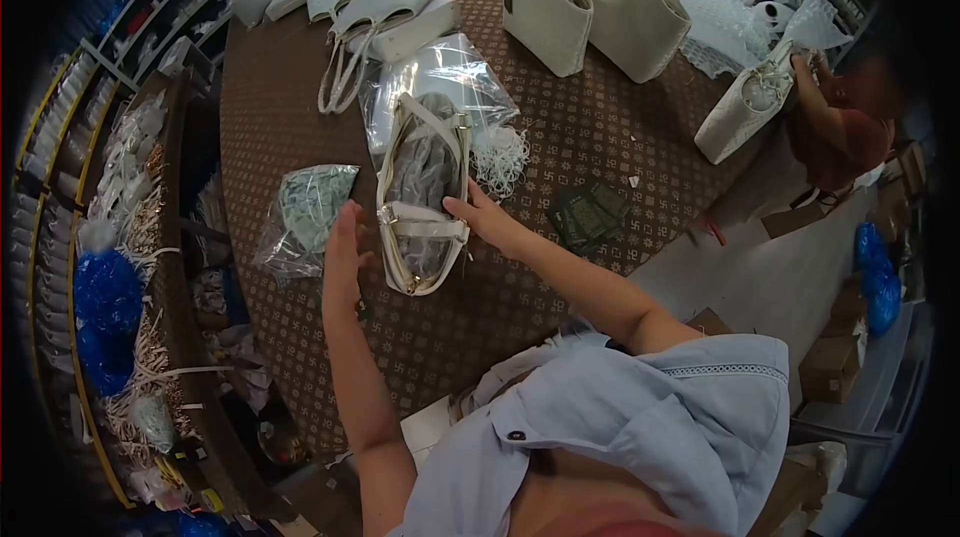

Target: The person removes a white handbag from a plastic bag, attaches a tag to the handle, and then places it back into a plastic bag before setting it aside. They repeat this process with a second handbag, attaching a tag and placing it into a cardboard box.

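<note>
An open handbag (425,197) with a cream rim and grey lining stands on the brown patterned table, its top facing me. My right hand (482,217) grips the bag's right edge, thumb over the rim. Just left of the bag, my left hand (345,242) is raised with fingers apart, holding nothing. Beside it lies a clear plastic bag of pale green packets (315,205). Clear plastic sleeves (440,72) lie behind the handbag, with a bundle of white loops (500,161) at their right. Dark green cards (590,215) are spread farther right.
Two upright cream bags (545,17) and several white bags (385,2) stand at the back of the table (270,127). At the right, a co-worker (845,122) handles another cream bag (745,109). Stocked shelves (50,167) line the left side.
</note>
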{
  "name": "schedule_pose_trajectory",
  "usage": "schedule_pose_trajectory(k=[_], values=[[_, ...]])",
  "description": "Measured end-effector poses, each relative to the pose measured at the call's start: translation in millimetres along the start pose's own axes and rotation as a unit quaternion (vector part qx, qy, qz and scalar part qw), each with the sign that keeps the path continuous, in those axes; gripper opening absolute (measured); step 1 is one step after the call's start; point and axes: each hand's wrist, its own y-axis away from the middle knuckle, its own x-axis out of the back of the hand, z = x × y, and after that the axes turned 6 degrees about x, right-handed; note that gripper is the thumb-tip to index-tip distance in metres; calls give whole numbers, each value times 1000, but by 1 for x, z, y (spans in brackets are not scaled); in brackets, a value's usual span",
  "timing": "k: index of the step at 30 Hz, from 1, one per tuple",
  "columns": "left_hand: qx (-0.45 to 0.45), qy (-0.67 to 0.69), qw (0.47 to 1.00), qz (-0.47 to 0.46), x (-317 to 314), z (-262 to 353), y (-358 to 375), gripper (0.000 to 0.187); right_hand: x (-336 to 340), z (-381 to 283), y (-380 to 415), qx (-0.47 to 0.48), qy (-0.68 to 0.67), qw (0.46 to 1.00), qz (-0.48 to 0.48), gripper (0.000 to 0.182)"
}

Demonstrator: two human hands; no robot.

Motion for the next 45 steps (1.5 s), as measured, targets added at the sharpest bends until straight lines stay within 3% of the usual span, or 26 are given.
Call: schedule_pose_trajectory(k=[1,3,4,6,7,8,10,12,13,14,16,18,21,23,25,27,28,30,32,34,36,40,45], values=[[3,3,1000,-8,-1,9,-4,83,0,6,3,-3,6,1000,7,65],[-20,-97,993,-62,-7,32,-13,87,8,17,4,-60,92,991,-73,55],[-74,-152,985,-37,-14,26,-26,83,-7,6,17,-14,108,994,-15,50],[-120,-339,929,-92,-18,18,-35,75,-14,-19,39,-82,200,975,-46,53],[-149,-347,922,-83,-21,24,-17,61,-14,-25,48,-80,228,968,-65,54],[-159,-348,920,-91,-19,27,-9,61,-6,-27,50,-75,231,969,-53,54],[-95,-386,914,-81,-18,26,1,48,13,-34,57,29,296,943,-149,55],[-115,-340,928,-97,-4,3,-20,43,56,-83,40,-143,262,954,5,51],[-128,-290,943,-105,-1,-5,-27,39,92,-104,26,-127,270,952,70,59],[-105,-276,950,-103,-1,4,-19,35,140,-110,1,-107,362,911,165,59],[-99,-252,955,-119,4,2,-23,34,225,-143,-31,-199,380,874,228,63],[-84,-219,965,-117,5,5,-17,30,259,-148,-41,-238,376,858,257,61],[-54,-152,981,-111,17,-3,-21,26,226,-120,-40,-118,391,898,162,40],[-37,-167,981,-89,34,-12,-28,23,181,-68,-18,-157,380,911,41,37],[-25,-211,976,-50,50,-25,-34,22,154,6,2,-215,421,875,-107,41],[-22,-234,972,-18,48,-23,-16,23,122,67,26,-275,380,861,-193,46],[-18,-255,967,14,49,-23,-9,23,94,60,49,-307,290,896,-136,54],[3,-258,965,52,61,-49,-9,25,71,95,66,-317,226,915,-107,62],[-121,-307,944,10,93,-106,-34,28,57,119,77,-306,172,934,-67,63],[-23,-42,995,84,86,-126,-33,33,58,125,82,-295,152,943,-36,63],[-31,-20,997,65,69,-131,-25,33,62,122,80,-318,87,944,-12,61],[-36,66,996,43,54,-131,16,32,67,122,73,-343,67,937,13,57],[-36,0,997,65,86,-165,21,32,65,126,75,-308,93,946,31,52]])
